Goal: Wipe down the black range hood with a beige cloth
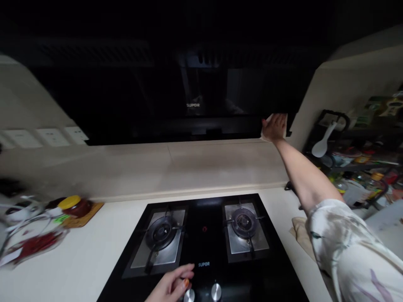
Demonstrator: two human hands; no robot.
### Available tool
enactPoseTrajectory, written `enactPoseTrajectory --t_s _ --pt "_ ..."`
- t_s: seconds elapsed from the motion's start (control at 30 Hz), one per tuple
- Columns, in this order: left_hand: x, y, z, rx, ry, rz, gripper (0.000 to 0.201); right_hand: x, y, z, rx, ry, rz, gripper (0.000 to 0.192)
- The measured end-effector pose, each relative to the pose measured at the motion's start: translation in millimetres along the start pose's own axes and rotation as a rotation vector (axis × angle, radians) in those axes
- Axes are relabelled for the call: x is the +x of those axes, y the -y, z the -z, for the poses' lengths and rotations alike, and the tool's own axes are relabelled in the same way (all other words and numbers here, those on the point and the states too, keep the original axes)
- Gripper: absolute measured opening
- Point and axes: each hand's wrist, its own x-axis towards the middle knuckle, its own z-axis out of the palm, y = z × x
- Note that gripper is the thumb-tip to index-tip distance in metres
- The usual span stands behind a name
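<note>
My right hand point(274, 127) reaches up to the lower right edge of the black range hood point(141, 100). Under its palm and fingers a pale cloth point(266, 133) is pressed against the hood; most of the cloth is hidden. Low in the view, my left hand point(173, 285) hovers near the front of the black gas stove point(204, 243), fingers loosely bent and apart, holding nothing. Beside its fingertips are two silver knobs, the left knob point(189, 295) and the right knob point(216, 292). Two burners, left point(161, 233) and right point(244, 223), carry no pots.
A yellow-lidded jar point(74, 206) stands on a wooden board point(96, 209) at left, near a bag of dried red food point(37, 246). To the right, a dark rack point(355, 167) holds bottles and a white spoon point(323, 141). A beige cloth point(301, 235) lies by my right sleeve.
</note>
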Motion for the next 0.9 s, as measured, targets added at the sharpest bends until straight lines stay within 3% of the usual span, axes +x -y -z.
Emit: enactPoseTrajectory --t_s 0.2,0.4,0.63,0.73,0.9 --pt "10.4 -51.6 12.5 -0.066 -0.038 -0.089 0.096 -33.5 39.5 -32.1 0.019 -0.050 -0.008 0.090" --pt "16.4 -71.5 26.5 -0.316 -0.136 -0.166 0.094 -83.8 134.9 -61.0 -0.030 0.010 0.258 0.083" --pt "7.6 -54.7 63.5 -0.576 -0.252 -0.207 0.085 -155.3 281.1 -84.0 0.061 0.144 0.693 0.084" --pt "-7.0 -41.4 78.6 -0.623 -0.287 -0.191 0.086 -184.2 346.9 -90.8 0.089 0.236 0.862 0.086" --pt "-39.2 -14.7 102.8 -0.655 -0.373 -0.176 0.089 -221.0 451.0 -105.2 0.134 0.258 1.042 0.084"
